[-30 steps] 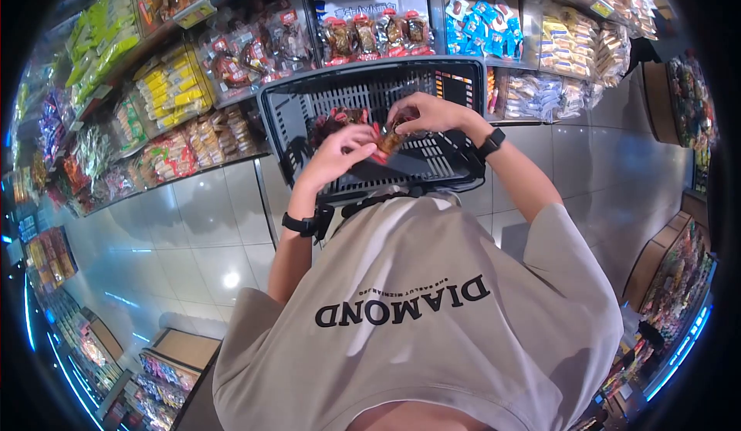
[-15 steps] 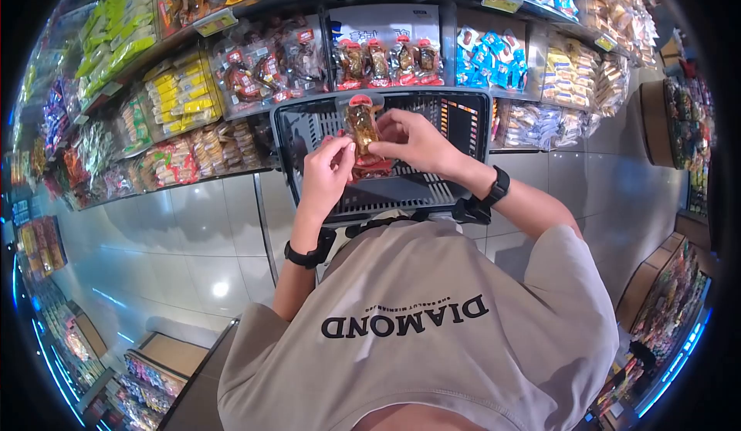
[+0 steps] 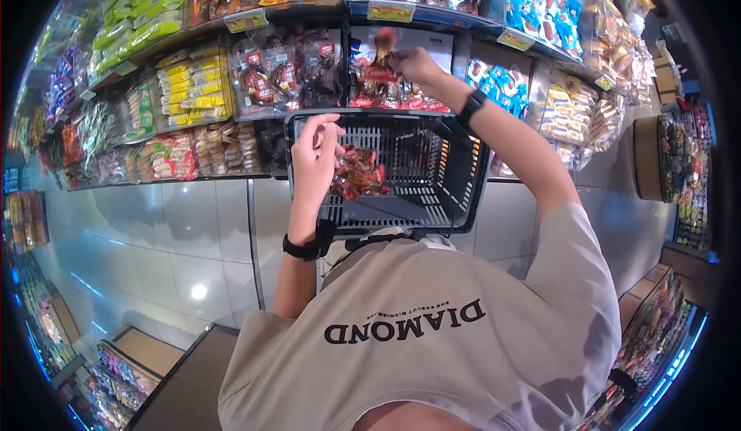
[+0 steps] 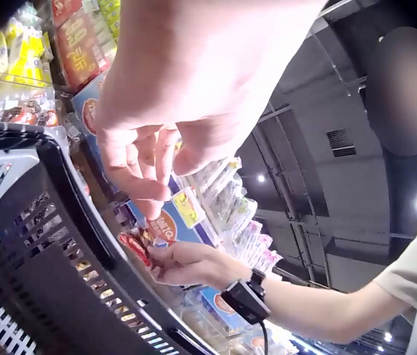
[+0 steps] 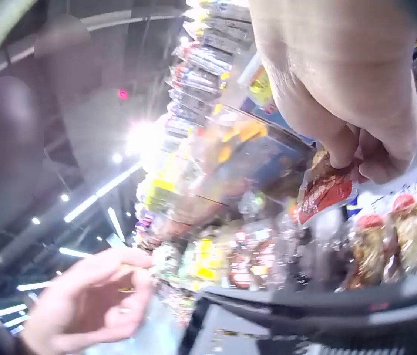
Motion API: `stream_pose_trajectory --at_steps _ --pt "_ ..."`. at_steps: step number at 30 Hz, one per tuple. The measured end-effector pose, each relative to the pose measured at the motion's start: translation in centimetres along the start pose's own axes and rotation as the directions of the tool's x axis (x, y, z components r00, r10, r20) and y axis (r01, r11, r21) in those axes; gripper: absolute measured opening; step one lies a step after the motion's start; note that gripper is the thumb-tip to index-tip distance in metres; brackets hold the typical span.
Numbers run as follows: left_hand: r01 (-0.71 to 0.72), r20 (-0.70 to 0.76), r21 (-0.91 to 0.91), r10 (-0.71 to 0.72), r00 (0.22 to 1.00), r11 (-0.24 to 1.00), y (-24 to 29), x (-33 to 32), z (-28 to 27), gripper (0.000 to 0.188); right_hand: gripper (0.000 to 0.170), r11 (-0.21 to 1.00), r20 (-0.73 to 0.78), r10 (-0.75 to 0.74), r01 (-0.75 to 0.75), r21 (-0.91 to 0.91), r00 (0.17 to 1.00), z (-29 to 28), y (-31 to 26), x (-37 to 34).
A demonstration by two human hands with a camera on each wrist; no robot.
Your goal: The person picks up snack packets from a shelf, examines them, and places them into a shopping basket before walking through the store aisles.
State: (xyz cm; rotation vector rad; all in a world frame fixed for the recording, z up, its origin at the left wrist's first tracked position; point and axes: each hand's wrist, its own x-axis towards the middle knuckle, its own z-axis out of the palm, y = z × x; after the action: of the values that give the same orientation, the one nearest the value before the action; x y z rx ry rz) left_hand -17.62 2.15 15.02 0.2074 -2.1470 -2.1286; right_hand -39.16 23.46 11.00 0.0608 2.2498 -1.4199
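Note:
My right hand pinches a clear snack packet of brown food with a red label. It holds the packet at the shelf bin beyond the basket, over a row of similar packets. In the right wrist view the packet's red end hangs below the fingertips. My left hand hovers by the left side of the black shopping basket, its fingers loosely bent and holding nothing. Several red-and-brown packets lie inside the basket on its left.
Shelves run across the front. Yellow packets and dark vacuum packs fill bins on the left, blue-and-white packets one on the right. A price tag sits on the ledge above. Tiled floor shows at left.
Both hands were together over the basket with a packet. Now the right hand has moved forward to the shelf bin with a packet, while the left has drawn apart to the basket's left side.

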Motion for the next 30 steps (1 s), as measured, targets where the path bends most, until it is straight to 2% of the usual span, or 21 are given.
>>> stream_pose_trajectory --at_steps 1,3,4,6,7,9,13,15,20,22,24,25,27,30 --pt "0.016 0.017 -0.009 -0.016 1.0 1.0 -0.4 -0.3 -0.1 0.021 0.032 1.0 0.002 -0.003 0.003 -0.004 1.0 -0.2 1.0 2.9" --pt "0.049 0.045 -0.025 -0.048 0.998 0.998 -0.3 -1.1 -0.1 0.021 0.034 0.939 -0.129 -0.301 0.27 -0.213 0.945 0.4 4.7 8.3" --pt "0.047 0.041 -0.023 -0.046 0.998 0.999 -0.7 -1.4 -0.3 0.021 0.034 0.938 -0.126 -0.304 0.274 -0.212 0.944 0.7 4.2 8.0" --pt "0.065 0.087 -0.061 -0.059 0.994 0.996 -2.0 -1.8 -0.5 0.021 0.035 0.89 -0.188 -0.34 0.252 -0.379 0.921 1.5 2.6 7.0" --pt "0.094 0.077 -0.088 -0.087 0.993 0.992 -1.9 -2.0 -0.5 0.019 0.035 0.89 -0.181 -0.341 0.254 -0.38 0.923 1.8 2.8 7.4" --pt "0.099 0.072 -0.087 -0.093 0.993 0.991 -2.9 -2.1 -0.7 0.018 0.038 0.828 -0.207 -0.437 0.301 -0.474 0.875 2.3 3.6 9.1" --pt "0.091 0.06 -0.067 -0.087 0.994 0.994 -3.5 -2.7 -0.8 0.017 0.038 0.797 -0.197 -0.482 0.334 -0.503 0.854 2.5 3.7 9.8" --pt "0.077 0.05 -0.047 -0.075 0.996 0.996 -3.7 -2.8 -0.9 0.017 0.039 0.801 -0.196 -0.514 0.387 -0.457 0.835 2.5 3.2 9.8" --pt "0.199 0.072 -0.07 -0.194 0.978 0.977 -4.1 -3.1 -0.5 0.018 0.038 0.78 -0.169 -0.54 0.415 -0.468 0.825 2.6 3.9 10.7" --pt "0.155 0.078 -0.04 -0.152 0.985 0.987 -4.5 -3.0 -0.3 0.017 0.038 0.776 -0.159 -0.549 0.43 -0.461 0.821 2.6 4.6 11.9" --pt "0.113 0.082 -0.009 -0.112 0.99 0.994 -4.5 -3.0 -0.2 0.016 0.035 0.847 -0.175 -0.442 0.345 -0.405 0.88 2.8 5.7 13.6" --pt "0.112 0.095 -0.023 -0.109 0.989 0.993 -4.3 -3.0 -0.1 0.016 0.035 0.847 -0.174 -0.443 0.346 -0.404 0.88 2.8 5.3 13.5" --pt "0.112 0.106 -0.037 -0.108 0.988 0.993 -4.4 -3.1 -0.1 0.015 0.033 0.82 -0.091 -0.28 0.189 -0.541 0.956 2.7 4.4 13.4" --pt "0.038 0.142 0.008 -0.039 0.989 0.999 -4.8 -3.1 -0.1 0.018 0.033 0.788 -0.082 -0.2 0.11 -0.606 0.976 2.9 3.9 13.1"
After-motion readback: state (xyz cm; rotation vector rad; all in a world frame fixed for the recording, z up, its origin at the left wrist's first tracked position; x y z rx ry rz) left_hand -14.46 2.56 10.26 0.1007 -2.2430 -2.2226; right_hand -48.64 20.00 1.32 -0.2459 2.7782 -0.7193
